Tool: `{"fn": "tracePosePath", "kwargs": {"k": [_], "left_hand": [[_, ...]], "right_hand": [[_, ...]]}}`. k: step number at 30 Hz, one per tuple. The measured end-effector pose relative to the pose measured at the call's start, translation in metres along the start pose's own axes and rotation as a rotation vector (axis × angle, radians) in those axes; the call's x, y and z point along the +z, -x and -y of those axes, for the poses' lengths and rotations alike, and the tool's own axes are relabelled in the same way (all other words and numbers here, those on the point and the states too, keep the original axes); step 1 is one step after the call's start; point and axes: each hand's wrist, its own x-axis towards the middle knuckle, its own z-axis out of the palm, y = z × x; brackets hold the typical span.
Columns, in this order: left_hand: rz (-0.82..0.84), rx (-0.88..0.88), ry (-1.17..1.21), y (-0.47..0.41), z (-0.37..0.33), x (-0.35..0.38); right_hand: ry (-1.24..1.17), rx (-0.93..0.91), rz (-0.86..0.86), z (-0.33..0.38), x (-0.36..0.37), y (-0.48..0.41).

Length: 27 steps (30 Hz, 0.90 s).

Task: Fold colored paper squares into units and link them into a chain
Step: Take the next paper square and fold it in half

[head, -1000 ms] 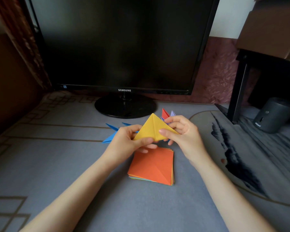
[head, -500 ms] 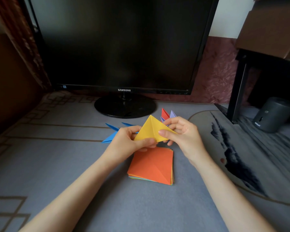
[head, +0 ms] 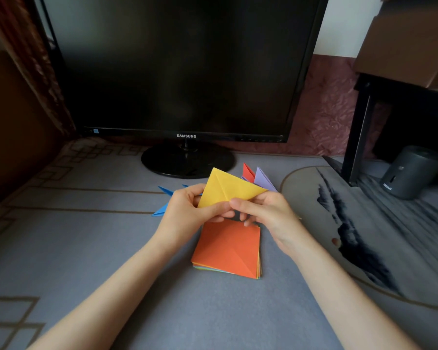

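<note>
The yellow paper (head: 228, 189) is being held in the air above the paper stack (head: 228, 248), pinched along its lower edge by the left hand (head: 187, 215) and the right hand (head: 269, 214). A skewed crease is being risked if the thumbs press unevenly; linking would likely suffer.

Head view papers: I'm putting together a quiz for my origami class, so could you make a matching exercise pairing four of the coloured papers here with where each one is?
Column A
1. yellow paper
2. orange sheet
3. blue folded piece
4. purple folded piece

Column B
a. top of the stack on the mat
b. pinched by the left hand and the right hand
c. partly hidden behind the left hand
d. beside the red folded piece, beyond the right hand

Pairs: 1-b, 2-a, 3-c, 4-d
</note>
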Motion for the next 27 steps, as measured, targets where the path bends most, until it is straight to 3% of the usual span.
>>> {"fn": "tracePosePath", "kwargs": {"k": [10,18,22,27], "left_hand": [[0.130,-0.039,0.119,-0.002,-0.001,-0.004],[0.120,-0.013,0.119,-0.004,0.005,-0.002],[0.088,-0.009,0.109,-0.005,0.007,-0.004],[0.086,0.007,0.090,-0.005,0.008,-0.004]], "right_hand": [[-0.236,0.019,-0.033,0.001,-0.007,-0.001],[-0.386,0.013,-0.141,0.003,-0.011,-0.004],[-0.364,-0.005,-0.157,0.004,-0.014,-0.004],[-0.132,-0.019,-0.018,0.003,-0.005,0.000]]}}
